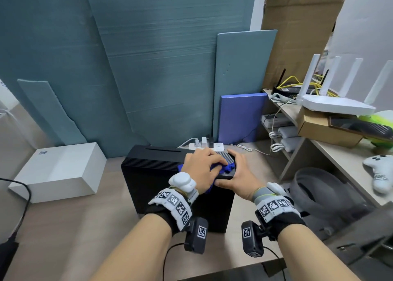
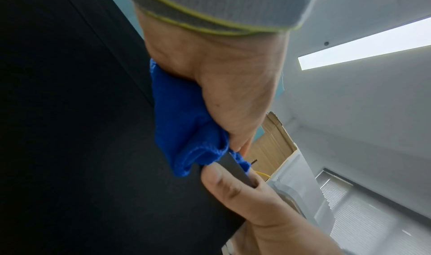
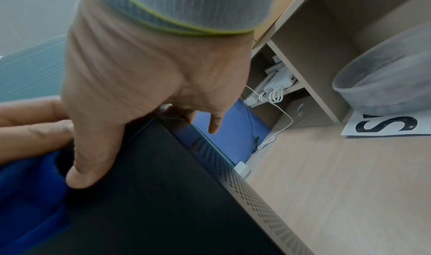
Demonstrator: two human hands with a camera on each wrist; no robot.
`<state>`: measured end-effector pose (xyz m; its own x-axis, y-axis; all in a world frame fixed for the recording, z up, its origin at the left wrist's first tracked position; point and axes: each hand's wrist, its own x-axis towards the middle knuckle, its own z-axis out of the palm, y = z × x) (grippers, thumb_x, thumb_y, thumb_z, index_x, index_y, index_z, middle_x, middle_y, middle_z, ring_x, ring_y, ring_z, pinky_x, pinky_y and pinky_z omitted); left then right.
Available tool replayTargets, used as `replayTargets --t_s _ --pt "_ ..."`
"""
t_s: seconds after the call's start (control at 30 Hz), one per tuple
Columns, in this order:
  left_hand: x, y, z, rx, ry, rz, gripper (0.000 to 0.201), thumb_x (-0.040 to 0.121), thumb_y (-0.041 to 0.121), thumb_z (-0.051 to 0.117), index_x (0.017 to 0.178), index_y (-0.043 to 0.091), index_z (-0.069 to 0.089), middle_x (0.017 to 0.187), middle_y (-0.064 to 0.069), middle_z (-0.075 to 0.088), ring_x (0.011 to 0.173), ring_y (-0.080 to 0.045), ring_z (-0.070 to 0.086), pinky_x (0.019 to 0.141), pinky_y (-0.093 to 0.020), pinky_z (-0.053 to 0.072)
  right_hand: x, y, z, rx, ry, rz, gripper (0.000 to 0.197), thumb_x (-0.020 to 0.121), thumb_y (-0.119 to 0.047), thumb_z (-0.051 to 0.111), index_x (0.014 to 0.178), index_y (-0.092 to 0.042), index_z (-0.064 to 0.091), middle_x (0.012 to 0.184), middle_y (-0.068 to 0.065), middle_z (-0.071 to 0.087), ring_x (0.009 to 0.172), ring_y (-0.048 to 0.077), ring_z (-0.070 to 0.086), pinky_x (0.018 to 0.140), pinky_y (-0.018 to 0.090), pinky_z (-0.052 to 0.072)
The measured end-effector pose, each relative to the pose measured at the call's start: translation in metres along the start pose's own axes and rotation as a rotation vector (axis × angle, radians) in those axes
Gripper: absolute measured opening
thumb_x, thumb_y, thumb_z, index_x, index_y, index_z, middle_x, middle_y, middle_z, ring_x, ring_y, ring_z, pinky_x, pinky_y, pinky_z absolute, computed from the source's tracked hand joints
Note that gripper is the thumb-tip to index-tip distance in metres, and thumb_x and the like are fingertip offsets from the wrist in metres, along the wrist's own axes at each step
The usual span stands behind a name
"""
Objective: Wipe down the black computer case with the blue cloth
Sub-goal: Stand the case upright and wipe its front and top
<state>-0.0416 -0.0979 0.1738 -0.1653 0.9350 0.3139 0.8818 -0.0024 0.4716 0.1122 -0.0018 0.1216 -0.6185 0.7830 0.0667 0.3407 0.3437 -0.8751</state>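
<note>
The black computer case [image 1: 153, 170] stands upright on the pale wood surface, in the middle of the head view. My left hand [image 1: 202, 166] lies on its top near the right front corner and holds the bunched blue cloth [image 1: 228, 168] against it. In the left wrist view, the cloth [image 2: 182, 120] is squeezed under my left hand's [image 2: 221, 83] palm and hangs over the case [image 2: 81, 130] edge. My right hand [image 1: 236, 174] grips that same corner of the case. The right wrist view shows my right hand [image 3: 140, 83] with its thumb flat on the black panel [image 3: 151, 194] and its fingers over the edge.
A white box [image 1: 57, 172] sits left of the case, and a power strip [image 1: 204, 145] lies behind it. Teal foam panels [image 1: 159, 68] and a blue board [image 1: 242, 117] lean on the wall. At right are a shelf with a router [image 1: 333, 104], a grey bin [image 1: 319, 189] and a white controller [image 1: 378, 174].
</note>
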Motion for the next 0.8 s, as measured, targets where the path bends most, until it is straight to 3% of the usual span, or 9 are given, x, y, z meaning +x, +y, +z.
replayTargets --t_s 0.17,0.33,0.5,0.67,0.8 --pt "-0.002 0.0 -0.002 -0.027 -0.047 0.083 0.021 0.091 0.029 0.059 0.103 0.044 0.067 0.102 0.021 0.054 0.102 -0.006 0.05 0.091 -0.04 0.036 -0.001 0.001 -0.002 0.017 0.004 -0.032 0.121 0.047 -0.054 0.087 0.15 -0.019 0.033 0.14 -0.001 0.036 0.134 0.013 0.039 0.118 0.036 0.035" --pt "0.0 0.0 -0.002 -0.097 -0.049 0.042 0.023 0.084 0.018 0.057 0.09 0.037 0.07 0.096 0.019 0.053 0.1 -0.005 0.046 0.092 -0.041 0.035 0.0 0.0 -0.001 0.025 0.024 -0.045 0.119 0.047 -0.053 0.087 0.149 -0.019 0.034 0.136 -0.002 0.037 0.131 0.013 0.04 0.115 0.032 0.036" --pt "-0.002 -0.002 0.0 -0.071 -0.023 0.073 0.028 0.091 0.018 0.056 0.099 0.04 0.072 0.1 0.02 0.054 0.101 -0.004 0.045 0.088 -0.035 0.032 0.002 0.001 -0.003 0.022 0.007 -0.043 0.118 0.051 -0.053 0.087 0.15 -0.02 0.032 0.136 -0.004 0.034 0.131 0.013 0.037 0.113 0.028 0.033" --pt "0.003 -0.008 -0.004 -0.116 -0.078 0.11 0.031 0.092 0.015 0.055 0.094 0.04 0.073 0.1 0.019 0.053 0.101 -0.004 0.046 0.091 -0.045 0.038 0.003 0.003 -0.002 0.024 0.002 -0.054 0.117 0.05 -0.055 0.087 0.148 -0.022 0.033 0.135 -0.005 0.035 0.13 0.012 0.039 0.114 0.031 0.036" --pt "0.006 -0.017 -0.002 -0.155 -0.014 0.086 0.031 0.088 0.015 0.051 0.09 0.036 0.074 0.094 0.019 0.052 0.096 -0.011 0.049 0.085 -0.048 0.045 0.004 0.001 -0.003 0.034 -0.002 -0.05 0.115 0.05 -0.052 0.087 0.147 -0.022 0.033 0.134 -0.005 0.035 0.129 0.014 0.04 0.114 0.034 0.038"
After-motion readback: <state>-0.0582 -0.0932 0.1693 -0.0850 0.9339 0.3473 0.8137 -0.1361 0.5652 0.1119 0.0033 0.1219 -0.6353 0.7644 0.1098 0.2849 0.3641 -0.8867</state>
